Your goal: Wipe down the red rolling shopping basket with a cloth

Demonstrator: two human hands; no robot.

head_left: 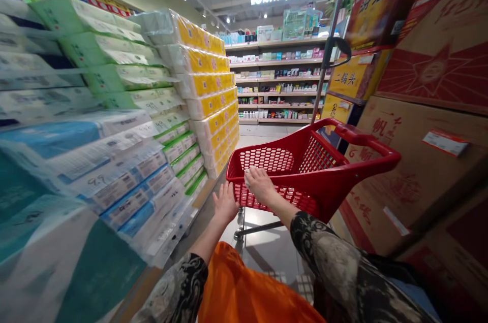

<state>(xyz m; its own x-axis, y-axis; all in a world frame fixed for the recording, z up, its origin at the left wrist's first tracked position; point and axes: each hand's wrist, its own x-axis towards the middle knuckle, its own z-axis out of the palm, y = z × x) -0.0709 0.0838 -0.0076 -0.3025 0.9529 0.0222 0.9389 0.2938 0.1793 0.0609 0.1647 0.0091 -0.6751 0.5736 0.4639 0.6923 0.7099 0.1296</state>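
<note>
A red plastic shopping cart (328, 181) stands in front of me, turned sideways, with its handle to the right. My left hand (226, 202) is at the basket's narrow left end, fingers stretched out and apart, holding nothing. It is close to the basket's corner; I cannot tell whether it touches. My right hand (262, 187) reaches over the near side of the basket with its fingers bent. Something small and whitish (247, 179) shows at its fingertips, too small to name. The basket's mesh floor is mostly hidden by the near wall.
To the left rise stacks of wrapped tissue packs (129, 160) and yellow-and-white packs (206, 84). Cardboard boxes (415, 140) are piled close on the right. Shelves of small goods (278, 79) stand at the back. A metal pole (324, 66) rises behind the cart.
</note>
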